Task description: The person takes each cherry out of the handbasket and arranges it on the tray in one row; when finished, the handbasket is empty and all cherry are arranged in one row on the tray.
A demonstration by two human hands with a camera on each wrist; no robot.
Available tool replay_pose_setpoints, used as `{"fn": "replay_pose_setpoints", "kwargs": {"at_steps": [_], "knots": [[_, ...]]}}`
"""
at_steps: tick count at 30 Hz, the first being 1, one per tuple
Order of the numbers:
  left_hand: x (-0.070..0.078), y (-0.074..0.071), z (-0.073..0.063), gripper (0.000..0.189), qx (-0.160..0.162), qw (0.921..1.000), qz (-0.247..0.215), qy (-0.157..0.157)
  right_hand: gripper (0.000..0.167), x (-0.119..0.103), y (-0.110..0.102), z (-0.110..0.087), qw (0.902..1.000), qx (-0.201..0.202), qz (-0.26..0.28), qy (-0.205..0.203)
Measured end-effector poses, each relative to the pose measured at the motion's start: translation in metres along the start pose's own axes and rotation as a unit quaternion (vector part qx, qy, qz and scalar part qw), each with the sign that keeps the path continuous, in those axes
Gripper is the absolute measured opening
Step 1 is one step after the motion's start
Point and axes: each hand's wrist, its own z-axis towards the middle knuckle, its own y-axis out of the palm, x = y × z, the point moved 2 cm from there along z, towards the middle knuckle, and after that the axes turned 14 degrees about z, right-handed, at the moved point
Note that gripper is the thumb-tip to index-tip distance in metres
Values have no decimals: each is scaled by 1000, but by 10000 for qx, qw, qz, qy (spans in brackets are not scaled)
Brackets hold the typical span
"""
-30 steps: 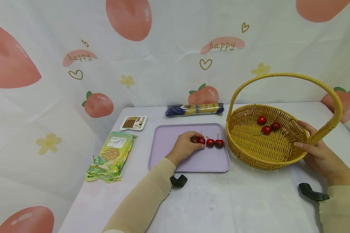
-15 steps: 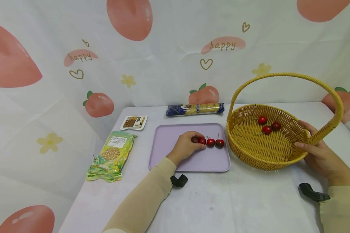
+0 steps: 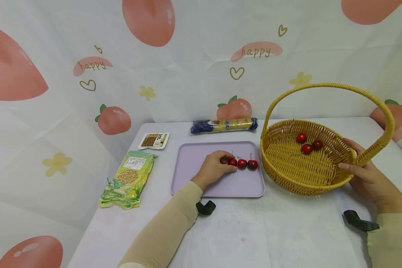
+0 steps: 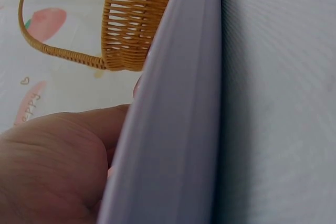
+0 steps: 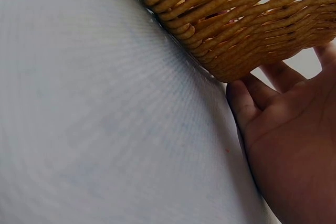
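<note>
My left hand pinches a dark red cherry between thumb and fingers, low over the lilac tray. Two more stemmed cherries, the middle one and the end one, sit beside it in a row on the tray. To their right stands a yellow woven basket with a tall arched handle; three cherries lie inside. My right hand holds the basket's right side, thumb over the rim by the handle's foot. In the left wrist view the tray's edge hides the fingertips.
A blue and yellow tube-shaped packet lies behind the tray. At the table's left are a small white and brown packet and a green and yellow bag. A printed cloth hangs right behind the table.
</note>
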Motion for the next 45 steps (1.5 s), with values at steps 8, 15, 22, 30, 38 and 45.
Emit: {"fn": "replay_pose_setpoints", "kwargs": {"at_steps": [8, 15, 22, 30, 38, 45], "knots": [[1, -1, -1, 39, -54, 9999, -87, -9, 77, 0, 0, 0, 10000, -13, -10, -12], [0, 0, -1, 42, -64, 10000, -67, 22, 77, 1, 0, 1, 10000, -61, 40, -36], [2, -2, -3, 39, -13, 9997, -253, 9, 76, 1, -2, 0, 9997, -199, 98, -85], [7, -5, -3, 34, 183, 9968, -764, -163, 75, 2, -2, 0, 9996, -226, 78, -137], [14, -20, -3, 67, 239, 9863, -1541, -541, 75, 1, -1, 0, 9998, -131, 5, -128], [24, -30, -3, 73, 154, 9787, -2045, -63, 76, 1, -1, -1, 9999, -104, -62, -97]]}}
